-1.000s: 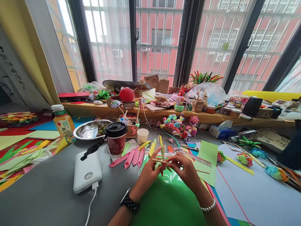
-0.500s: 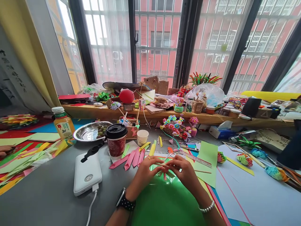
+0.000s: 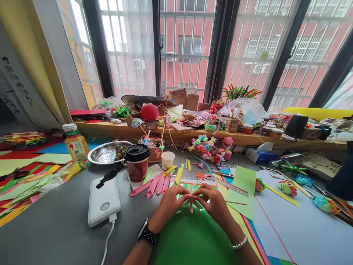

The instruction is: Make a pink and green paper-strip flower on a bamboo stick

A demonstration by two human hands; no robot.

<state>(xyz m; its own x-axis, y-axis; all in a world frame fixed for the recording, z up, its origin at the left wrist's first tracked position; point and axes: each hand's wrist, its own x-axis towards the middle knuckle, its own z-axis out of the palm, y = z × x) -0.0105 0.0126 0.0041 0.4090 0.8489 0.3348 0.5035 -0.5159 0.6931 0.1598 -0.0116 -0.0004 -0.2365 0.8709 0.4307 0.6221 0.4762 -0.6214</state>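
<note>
My left hand [image 3: 175,200] and my right hand [image 3: 209,200] meet over a shiny green surface [image 3: 198,239]. Thumbs and fingertips of both pinch a small folded paper piece [image 3: 191,208], with pink and pale strips sticking out between them. Fingers cover most of it. A thin wooden stick [image 3: 236,203] shows to the right of my right hand; whether that hand holds it I cannot tell. Folded pink paper strips [image 3: 159,184] lie beyond my left hand. Just past my fingertips are small scissors [image 3: 199,180] and a patterned ruler [image 3: 230,186].
Left of my arms are a white power bank [image 3: 104,202] with its cable, a lidded dark-red cup [image 3: 137,165] and a metal plate [image 3: 96,154]. A paper cup [image 3: 168,160] stands behind the strips. Light green paper [image 3: 244,184] and several paper flowers [image 3: 287,187] lie to the right.
My fingertips have drawn closer together around the paper piece, and the stick between them is no longer visible there. Another person's hand at the far left has gone, leaving black scissors in view.
</note>
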